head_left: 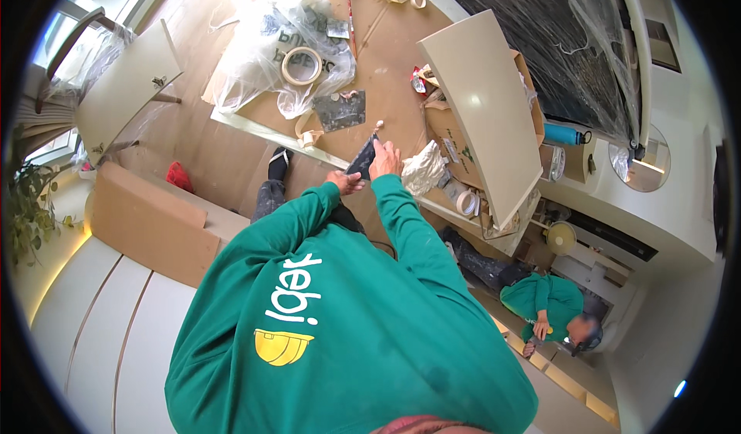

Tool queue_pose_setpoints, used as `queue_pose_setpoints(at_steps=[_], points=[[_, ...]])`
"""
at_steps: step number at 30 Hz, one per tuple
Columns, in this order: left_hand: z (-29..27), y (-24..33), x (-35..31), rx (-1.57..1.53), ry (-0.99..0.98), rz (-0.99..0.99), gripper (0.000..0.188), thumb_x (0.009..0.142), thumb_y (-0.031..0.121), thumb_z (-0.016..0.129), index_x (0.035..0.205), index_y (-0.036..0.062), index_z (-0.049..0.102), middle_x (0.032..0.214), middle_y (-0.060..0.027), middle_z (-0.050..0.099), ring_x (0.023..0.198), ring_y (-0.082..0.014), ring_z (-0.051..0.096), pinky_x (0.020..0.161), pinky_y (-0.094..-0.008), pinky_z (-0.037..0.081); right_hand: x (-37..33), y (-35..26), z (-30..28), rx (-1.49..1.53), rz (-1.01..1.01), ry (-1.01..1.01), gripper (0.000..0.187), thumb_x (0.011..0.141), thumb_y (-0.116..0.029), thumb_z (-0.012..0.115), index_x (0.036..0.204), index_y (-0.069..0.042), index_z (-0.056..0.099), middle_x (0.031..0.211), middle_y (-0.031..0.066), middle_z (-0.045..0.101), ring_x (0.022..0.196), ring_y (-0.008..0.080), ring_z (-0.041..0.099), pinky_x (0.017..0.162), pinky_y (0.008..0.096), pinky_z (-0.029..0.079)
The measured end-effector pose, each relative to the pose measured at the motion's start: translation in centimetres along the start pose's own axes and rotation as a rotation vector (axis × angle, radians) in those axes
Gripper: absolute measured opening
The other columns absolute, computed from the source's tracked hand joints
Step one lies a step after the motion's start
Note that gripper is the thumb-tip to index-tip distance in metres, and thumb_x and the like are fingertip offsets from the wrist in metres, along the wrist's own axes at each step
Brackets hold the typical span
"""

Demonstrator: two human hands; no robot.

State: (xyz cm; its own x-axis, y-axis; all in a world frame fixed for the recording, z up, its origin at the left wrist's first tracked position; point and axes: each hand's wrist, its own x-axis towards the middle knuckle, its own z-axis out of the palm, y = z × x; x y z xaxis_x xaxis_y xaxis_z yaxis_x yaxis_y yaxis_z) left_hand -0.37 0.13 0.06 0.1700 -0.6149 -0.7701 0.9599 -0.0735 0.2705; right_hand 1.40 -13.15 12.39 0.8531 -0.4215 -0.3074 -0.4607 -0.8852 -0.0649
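Note:
A dark grey, stiff-looking sheet (361, 158), which looks like sandpaper, is held at the near edge of the cardboard-covered table (384, 94). My right hand (386, 161) grips its right side with fingers bent over it. Pinching the lower end is my left hand (347, 182), close beside the right. Just beyond lies another dark sheet (340, 111), flat and smeared with pale dust. Left of my hands, a loose curl of masking tape (309, 138) hangs at the table edge. A crumpled cream cloth (424, 168) rests to their right.
A tape roll (301, 66) sits on clear plastic sheeting (255, 56). At right, a cream panel (482, 110) leans over a cardboard box (454, 145), near a blue bottle (563, 134). Another person (544, 303) in green works at far right. A cardboard-covered bench (147, 218) stands left.

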Motion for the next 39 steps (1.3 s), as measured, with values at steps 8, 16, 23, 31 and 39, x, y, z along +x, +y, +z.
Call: queue_pose_setpoints(at_steps=[8, 16, 23, 31, 39], points=[[-0.1, 0.0, 0.0, 0.002, 0.003, 0.026, 0.033, 0.096, 0.032, 0.074, 0.101, -0.0002, 0.072, 0.101, -0.0112, 0.078, 0.081, -0.0157, 0.075, 0.065, -0.0273, 0.055, 0.7, -0.3, -0.4, -0.036, -0.007, -0.013, 0.038, 0.092, -0.009, 0.058, 0.130, -0.015, 0.063, 0.121, 0.0133, 0.057, 0.113, 0.0408, 0.056, 0.089, 0.0556, 0.052], [0.0, -0.1, -0.2, 0.040, 0.018, 0.044, 0.034, 0.096, 0.034, 0.073, 0.102, 0.0005, 0.073, 0.103, -0.0102, 0.078, 0.081, -0.0154, 0.075, 0.065, -0.0273, 0.052, -0.1, 0.1, 0.8, -0.041, -0.009, 0.099, 0.042, 0.092, -0.006, 0.052, 0.131, -0.016, 0.063, 0.116, 0.0144, 0.059, 0.106, 0.0406, 0.057, 0.090, 0.0525, 0.051], [0.1, -0.2, 0.8, 0.026, 0.019, 0.041, 0.033, 0.098, 0.033, 0.071, 0.104, -0.0002, 0.072, 0.103, -0.0122, 0.078, 0.080, -0.0154, 0.074, 0.062, -0.0269, 0.052, 0.6, -0.1, -0.2, -0.039, -0.028, 0.051, 0.042, 0.092, -0.006, 0.052, 0.130, -0.016, 0.066, 0.115, 0.0133, 0.060, 0.106, 0.0419, 0.057, 0.089, 0.0535, 0.051], [0.0, -0.6, 1.0, -0.002, 0.015, 0.024, 0.033, 0.097, 0.031, 0.073, 0.104, -0.0011, 0.072, 0.103, -0.0133, 0.078, 0.081, -0.0193, 0.075, 0.067, -0.0280, 0.055, 1.0, -0.2, -1.1, -0.028, -0.057, 0.045, 0.041, 0.092, -0.006, 0.052, 0.129, -0.016, 0.068, 0.113, 0.0127, 0.060, 0.104, 0.0401, 0.058, 0.090, 0.0517, 0.051], [0.5, -0.4, 0.2, -0.006, 0.037, 0.042, 0.029, 0.095, 0.030, 0.074, 0.099, 0.0011, 0.073, 0.098, -0.0125, 0.079, 0.080, -0.0193, 0.076, 0.065, -0.0292, 0.054, -2.3, -0.1, 0.4, -0.092, -0.097, 0.036, 0.045, 0.093, -0.008, 0.053, 0.136, -0.015, 0.061, 0.116, 0.0119, 0.057, 0.106, 0.0377, 0.056, 0.087, 0.0528, 0.050]])
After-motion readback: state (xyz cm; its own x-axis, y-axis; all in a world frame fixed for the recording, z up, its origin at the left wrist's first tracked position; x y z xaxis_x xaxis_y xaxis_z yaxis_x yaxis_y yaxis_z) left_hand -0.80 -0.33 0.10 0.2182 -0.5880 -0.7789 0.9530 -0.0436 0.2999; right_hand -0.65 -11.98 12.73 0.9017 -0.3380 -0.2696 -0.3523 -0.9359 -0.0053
